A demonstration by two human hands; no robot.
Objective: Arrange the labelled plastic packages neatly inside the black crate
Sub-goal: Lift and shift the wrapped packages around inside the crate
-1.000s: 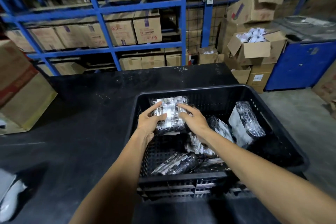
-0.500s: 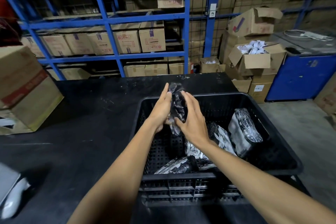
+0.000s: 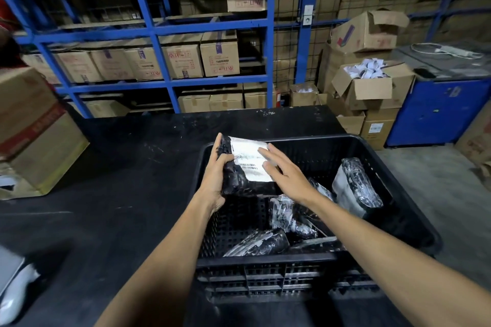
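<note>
The black package (image 3: 240,180) with its white label (image 3: 251,160) was held up over the far left corner of the black crate (image 3: 393,210), label facing the person. The left hand (image 3: 216,180) gripped its left edge, fingers wrapped around it. The right hand (image 3: 288,176) lay flat on the label, fingers spread, not gripping. It looked like the placing step. Next, the package likely needed setting down on the bare floor at the left, beside the other packages (image 3: 292,220) lying loose.

Crate (image 3: 393,156) on table (image 3: 106,194); shelving (image 3: 159,32) behind.
</note>
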